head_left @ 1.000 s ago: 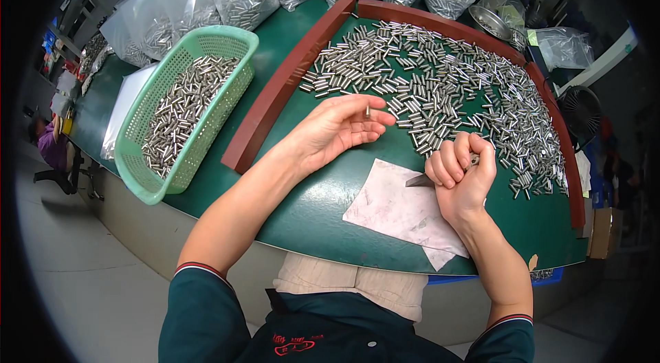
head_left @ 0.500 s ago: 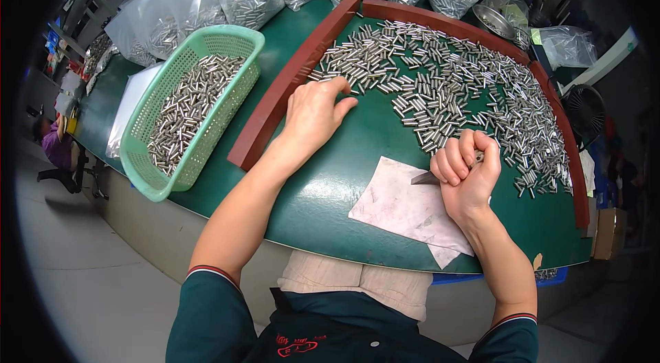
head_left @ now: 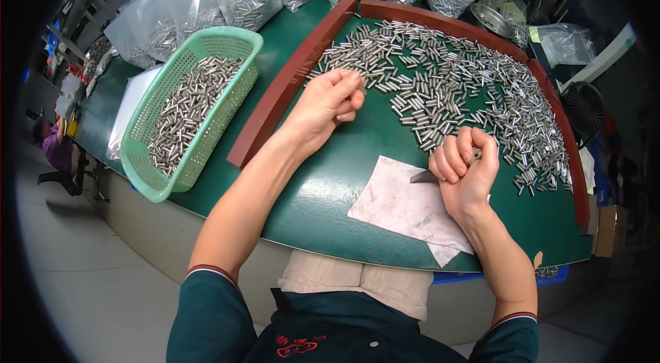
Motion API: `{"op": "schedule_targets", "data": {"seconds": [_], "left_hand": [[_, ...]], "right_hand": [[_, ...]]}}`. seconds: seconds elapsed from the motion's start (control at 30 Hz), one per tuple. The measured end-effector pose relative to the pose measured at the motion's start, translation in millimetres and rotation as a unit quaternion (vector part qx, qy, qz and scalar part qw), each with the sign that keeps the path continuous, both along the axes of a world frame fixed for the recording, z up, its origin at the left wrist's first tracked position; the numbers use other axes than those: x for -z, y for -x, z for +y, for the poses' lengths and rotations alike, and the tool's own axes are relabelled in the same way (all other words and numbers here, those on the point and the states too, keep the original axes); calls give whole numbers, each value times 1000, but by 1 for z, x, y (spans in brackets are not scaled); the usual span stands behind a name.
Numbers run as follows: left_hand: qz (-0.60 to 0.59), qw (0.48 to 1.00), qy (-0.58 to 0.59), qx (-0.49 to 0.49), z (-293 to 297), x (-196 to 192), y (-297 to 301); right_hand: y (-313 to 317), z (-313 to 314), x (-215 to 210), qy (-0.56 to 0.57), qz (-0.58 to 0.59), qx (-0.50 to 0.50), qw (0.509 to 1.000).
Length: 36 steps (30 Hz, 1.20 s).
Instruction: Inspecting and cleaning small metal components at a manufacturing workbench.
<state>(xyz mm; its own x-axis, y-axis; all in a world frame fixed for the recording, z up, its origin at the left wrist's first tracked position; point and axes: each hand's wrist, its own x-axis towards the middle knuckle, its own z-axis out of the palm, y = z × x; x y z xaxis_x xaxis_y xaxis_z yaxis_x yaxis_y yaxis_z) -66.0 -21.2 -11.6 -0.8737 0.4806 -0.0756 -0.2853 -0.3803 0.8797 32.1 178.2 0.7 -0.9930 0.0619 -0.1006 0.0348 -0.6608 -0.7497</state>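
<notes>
My left hand [head_left: 322, 110] is raised over the near left edge of the spread of short shiny metal pins [head_left: 433, 98]. Its thumb and forefinger are pinched together, and the end of a small metal pin [head_left: 361, 88] peeks out between them. My right hand [head_left: 470, 169] is closed in a fist, palm side up, around a dark metal tool with a pointed tip [head_left: 423, 177]; the fingers hide the rest, so its kind does not show. Under that tip lies a stained pale pink cloth [head_left: 399, 205] on the green tabletop [head_left: 320, 191].
Dark red wooden bars [head_left: 292, 84] border the pins on the left, back and right. Left of them stands a green plastic basket [head_left: 206, 146] holding more pins. Clear bags of pins [head_left: 251, 5] line the back, near a metal bowl [head_left: 492, 20] and a fan [head_left: 584, 110].
My left hand has turned and its fingers have closed from a loose curl into a pinch with a pin. The right hand and its tool have hardly moved.
</notes>
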Motion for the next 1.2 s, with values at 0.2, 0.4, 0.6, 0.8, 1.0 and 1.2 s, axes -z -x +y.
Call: {"op": "schedule_targets", "data": {"seconds": [0.2,0.4,0.6,0.8,1.0,1.2], "left_hand": [[-79,994,-58,50,4,6,-6],[-33,998,22,54,8,0,-13],[-14,997,51,64,10,3,-13],[-22,996,45,67,9,2,-14],[6,992,105,75,11,0,-19],[323,868,361,111,28,-11,-56]], "right_hand": [[1,3,2,4,-11,-1,1000],[1,2,1,3,-12,-1,1000],[2,3,2,8,-11,-4,1000],[2,3,2,11,-10,-6,1000],[0,3,5,10,-4,-8,1000],[0,4,5,18,21,-14,1000]]}}
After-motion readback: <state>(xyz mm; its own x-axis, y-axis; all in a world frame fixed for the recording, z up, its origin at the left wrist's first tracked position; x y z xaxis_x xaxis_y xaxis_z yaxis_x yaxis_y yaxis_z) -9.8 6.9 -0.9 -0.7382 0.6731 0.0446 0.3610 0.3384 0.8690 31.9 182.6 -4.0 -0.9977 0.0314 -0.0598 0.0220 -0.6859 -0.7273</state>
